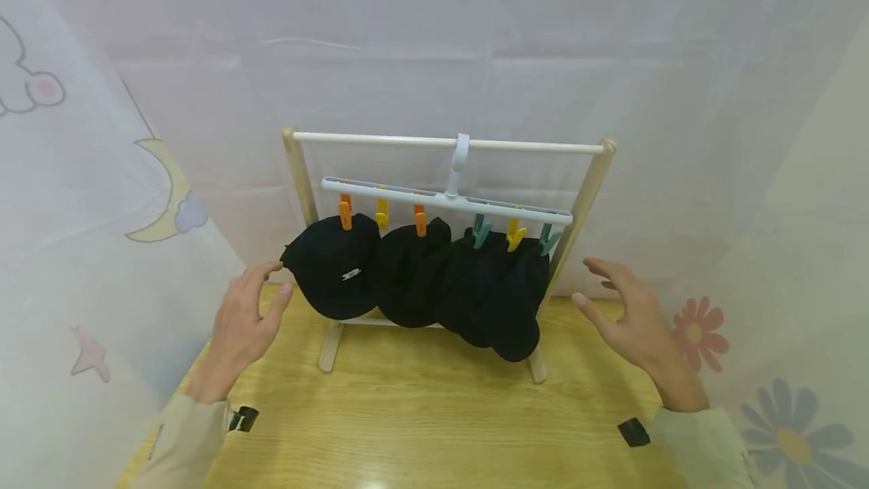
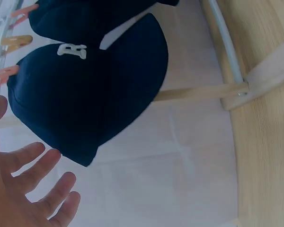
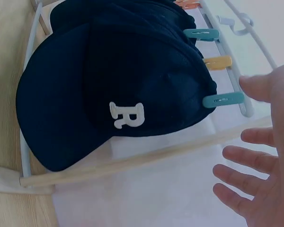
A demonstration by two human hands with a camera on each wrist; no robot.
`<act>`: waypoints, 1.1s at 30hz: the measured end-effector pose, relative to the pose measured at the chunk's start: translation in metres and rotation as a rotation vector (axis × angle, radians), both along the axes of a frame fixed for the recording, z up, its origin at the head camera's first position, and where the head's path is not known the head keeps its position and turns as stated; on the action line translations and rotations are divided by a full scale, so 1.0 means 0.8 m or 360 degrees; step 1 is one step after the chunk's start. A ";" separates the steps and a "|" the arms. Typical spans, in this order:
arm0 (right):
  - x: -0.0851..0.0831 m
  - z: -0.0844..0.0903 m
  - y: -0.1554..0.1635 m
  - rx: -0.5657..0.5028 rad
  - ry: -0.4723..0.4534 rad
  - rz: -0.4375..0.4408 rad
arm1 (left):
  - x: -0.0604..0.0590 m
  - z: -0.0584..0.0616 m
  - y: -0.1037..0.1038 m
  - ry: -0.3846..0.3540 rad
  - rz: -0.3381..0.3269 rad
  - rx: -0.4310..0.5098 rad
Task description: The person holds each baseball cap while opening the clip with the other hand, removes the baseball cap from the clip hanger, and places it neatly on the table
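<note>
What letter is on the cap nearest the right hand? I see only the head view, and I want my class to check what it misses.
Observer: The right wrist view shows a white R on the rightmost cap.
Operator: And which peg holds that cap?
Observer: A teal peg clips its edge, close to the right hand, which holds nothing.
Operator: Do the left hand's fingers touch the leftmost cap?
Observer: The left wrist view shows the left hand with fingers spread just below the brim of the leftmost cap, a small gap between them.
</note>
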State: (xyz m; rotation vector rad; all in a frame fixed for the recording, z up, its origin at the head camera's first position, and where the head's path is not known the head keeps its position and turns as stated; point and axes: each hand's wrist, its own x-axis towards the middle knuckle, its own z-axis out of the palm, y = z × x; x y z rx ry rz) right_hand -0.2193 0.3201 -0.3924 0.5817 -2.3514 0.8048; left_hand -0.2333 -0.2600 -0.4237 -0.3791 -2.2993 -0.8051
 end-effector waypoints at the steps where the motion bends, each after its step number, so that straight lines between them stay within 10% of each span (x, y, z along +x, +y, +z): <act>1: -0.002 0.000 -0.001 -0.0008 0.0030 0.0017 | 0.001 0.001 0.003 -0.0001 -0.0003 0.0005; 33: -0.019 0.020 -0.032 -0.0249 0.0169 0.0172 | 0.015 0.038 0.095 0.0050 -0.0430 0.0182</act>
